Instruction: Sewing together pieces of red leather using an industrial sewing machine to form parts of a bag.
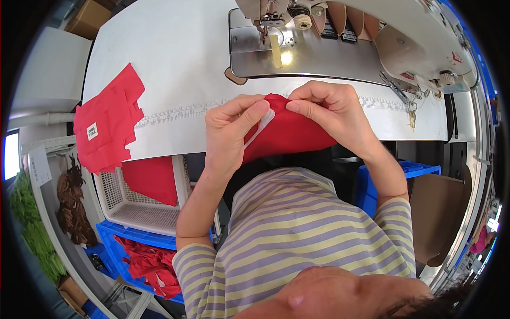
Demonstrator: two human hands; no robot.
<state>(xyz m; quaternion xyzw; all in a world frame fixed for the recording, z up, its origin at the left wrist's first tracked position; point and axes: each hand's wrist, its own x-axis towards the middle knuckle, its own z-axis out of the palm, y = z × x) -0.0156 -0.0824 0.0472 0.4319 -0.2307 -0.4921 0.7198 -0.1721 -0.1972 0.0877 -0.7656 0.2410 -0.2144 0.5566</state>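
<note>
A red fabric piece [295, 133] hangs between my two hands at the table's front edge, its lower part draping toward my lap. My left hand [234, 125] pinches its upper edge between thumb and fingers, beside a narrow white strip [260, 127] that runs down along the cloth. A short way to the right, my right hand [332, 111] pinches the same upper edge. Beyond both hands stands a sewing machine [297, 18] with a metal bed plate [319, 58]; a pale yellow strip [275, 51] lies near its needle.
Stacked red fabric pieces [109, 119] with a white label overhang the table's left edge. Below are a white basket [146, 215] and a blue crate [114, 239] of red cloth. Scissors [393, 85] lie at the right. Another blue crate [369, 189] sits by my right arm.
</note>
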